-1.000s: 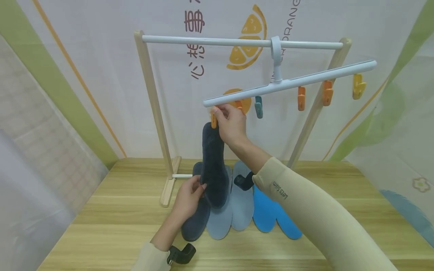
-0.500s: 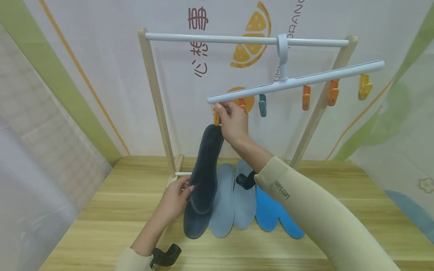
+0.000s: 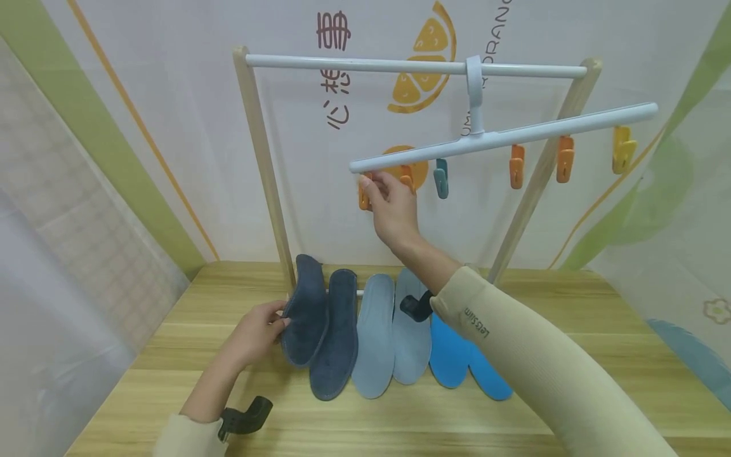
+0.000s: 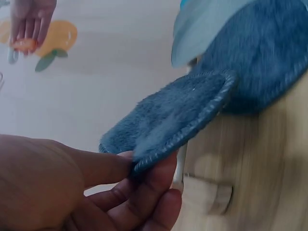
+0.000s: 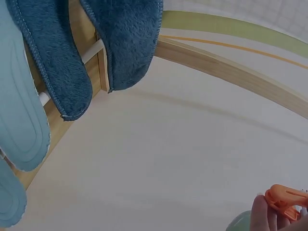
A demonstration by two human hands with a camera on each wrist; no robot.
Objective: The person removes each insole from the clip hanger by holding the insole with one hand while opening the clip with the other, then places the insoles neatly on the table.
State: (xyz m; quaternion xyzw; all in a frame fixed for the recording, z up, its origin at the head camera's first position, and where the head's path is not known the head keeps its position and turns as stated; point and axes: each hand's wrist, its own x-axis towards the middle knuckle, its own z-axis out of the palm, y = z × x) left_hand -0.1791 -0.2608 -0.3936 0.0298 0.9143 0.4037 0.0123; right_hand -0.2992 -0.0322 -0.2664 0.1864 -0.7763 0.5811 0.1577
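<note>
In the head view my left hand (image 3: pixel 251 333) pinches the edge of a dark blue fuzzy insole (image 3: pixel 308 311) between thumb and fingers. The left wrist view shows that insole's stitched rim and plush face (image 4: pixel 168 115), tilted. A second dark insole (image 3: pixel 337 339) lies beside it on the table. Higher up, my right hand (image 3: pixel 394 206) pinches an orange clip (image 3: pixel 363 193) below the left end of the white hanger (image 3: pixel 428 151). The same clip (image 5: pixel 286 196) shows at the right wrist view's lower right corner, with no insole in it.
Two light grey insoles (image 3: pixel 374 343) and two bright blue ones (image 3: pixel 448 365) lie in a row on the wooden table (image 3: pixel 183 355). The hanger tilts, left end low, from the rack's white bar (image 3: pixel 354 64). Other clips, including a teal one (image 3: pixel 441 179), hang along it.
The dark insole has come away from below the orange clip and moved down and left with my left hand. My right hand stays at the clip. The second dark insole is now uncovered.
</note>
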